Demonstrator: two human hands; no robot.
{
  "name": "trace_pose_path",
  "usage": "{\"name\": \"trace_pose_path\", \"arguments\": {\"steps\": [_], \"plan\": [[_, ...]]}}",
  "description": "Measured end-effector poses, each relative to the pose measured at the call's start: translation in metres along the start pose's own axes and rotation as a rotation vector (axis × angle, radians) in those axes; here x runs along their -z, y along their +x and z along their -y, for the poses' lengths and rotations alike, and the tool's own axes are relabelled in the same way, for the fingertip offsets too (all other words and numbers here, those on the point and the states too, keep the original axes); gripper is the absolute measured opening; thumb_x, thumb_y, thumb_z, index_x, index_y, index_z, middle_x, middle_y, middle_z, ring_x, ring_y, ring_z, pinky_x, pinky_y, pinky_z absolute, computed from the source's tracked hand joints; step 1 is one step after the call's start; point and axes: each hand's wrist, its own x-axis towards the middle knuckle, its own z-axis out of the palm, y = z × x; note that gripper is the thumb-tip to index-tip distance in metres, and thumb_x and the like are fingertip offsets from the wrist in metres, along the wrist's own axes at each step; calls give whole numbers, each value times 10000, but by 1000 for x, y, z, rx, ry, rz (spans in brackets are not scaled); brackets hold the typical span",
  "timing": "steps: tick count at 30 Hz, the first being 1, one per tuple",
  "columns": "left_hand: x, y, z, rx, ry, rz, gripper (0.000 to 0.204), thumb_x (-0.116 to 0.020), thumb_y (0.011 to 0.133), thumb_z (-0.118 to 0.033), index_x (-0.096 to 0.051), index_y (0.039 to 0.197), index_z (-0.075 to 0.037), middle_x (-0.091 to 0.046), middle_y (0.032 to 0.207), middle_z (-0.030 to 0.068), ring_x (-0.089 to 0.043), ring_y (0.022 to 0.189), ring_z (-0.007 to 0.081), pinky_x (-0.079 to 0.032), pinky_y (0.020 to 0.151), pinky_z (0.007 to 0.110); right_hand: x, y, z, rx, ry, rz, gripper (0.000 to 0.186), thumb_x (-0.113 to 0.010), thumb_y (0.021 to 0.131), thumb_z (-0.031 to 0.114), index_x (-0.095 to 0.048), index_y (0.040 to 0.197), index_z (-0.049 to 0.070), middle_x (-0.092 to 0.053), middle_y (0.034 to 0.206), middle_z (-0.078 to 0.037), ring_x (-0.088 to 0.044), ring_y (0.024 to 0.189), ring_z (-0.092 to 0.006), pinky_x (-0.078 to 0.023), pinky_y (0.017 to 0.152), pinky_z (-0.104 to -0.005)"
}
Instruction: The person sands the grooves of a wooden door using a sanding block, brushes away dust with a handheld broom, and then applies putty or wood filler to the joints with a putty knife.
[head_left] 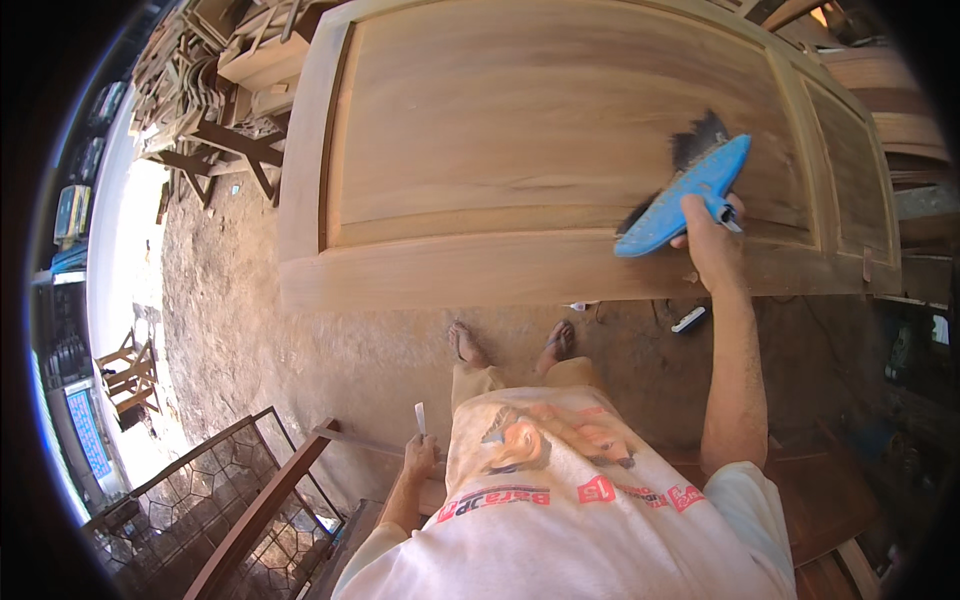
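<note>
The left hand (423,455) pinches what may be a pale strip (420,418), well clear of the wooden door (540,130), over whose right part a blue brush (690,200) is grasped by the right hand (714,245), seemingly so its bristles (696,143) meet the door.

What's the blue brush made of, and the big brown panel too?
The long blue brush head with dark bristles looks like smooth moulded plastic: its colour is even and slightly glossy. Its bristles look fibrous, perhaps synthetic. The big brown rectangular framed panel looks like wood, because streaky grain shows. Its mostly matte surface suggests bare wood, though I can't be sure.
</note>
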Motion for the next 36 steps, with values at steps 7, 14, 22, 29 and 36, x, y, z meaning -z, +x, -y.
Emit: {"name": "trace_pose_path", "arguments": {"steps": [7, 14, 22, 29, 36], "plan": [[44, 55, -75, -150, -112, 67, 237, -609, 958, -234, -605, 997, 0, -591, 732, 56, -560, 557, 149, -427, 451, 301, -347, -126, 122, 125, 535, 838, 181, -602, 895, 155, -569, 855, -19, -643, 750, -90, -683, 611, -161, -604, 512, -318], [134, 84, 17, 31, -391, -82, 198, -574, 961, -201, -590, 978, -4, -569, 736, 65, -570, 549, 174, -447, 447, 329, -213, -105, 132, 378, 313, 285, 244, -615, 974, 241, -667, 1005, 5, -711, 873, -87, -706, 728, -179, -580, 633, -292], [155, 93, 108, 229, -410, -14, 150, -543, 953, -144, -568, 938, 3, -563, 711, 70, -563, 529, 187, -469, 463, 340, -66, -42, 38, 62, -255, -468, 630, -673, 907, 256, -426, 1359, -107, -626, 1198, -194, -699, 901, -245, -623, 617, -303], [172, 136, -10, 11, -385, 24, 141, -556, 965, -148, -569, 947, -9, -573, 741, 59, -572, 564, 164, -486, 495, 331, -440, -187, 163, 130, 437, 788, 184, -605, 923, 149, -573, 838, -12, -642, 740, -61, -665, 624, -160, -575, 530, -303], [190, 136, 55, 102, -587, -87, 131, -547, 970, -156, -559, 959, -27, -573, 755, 56, -556, 565, 151, -469, 484, 320, -309, -155, 173, 504, 160, 254, 187, -593, 975, 164, -647, 996, -14, -702, 845, -80, -695, 669, -158, -590, 588, -286]]}}
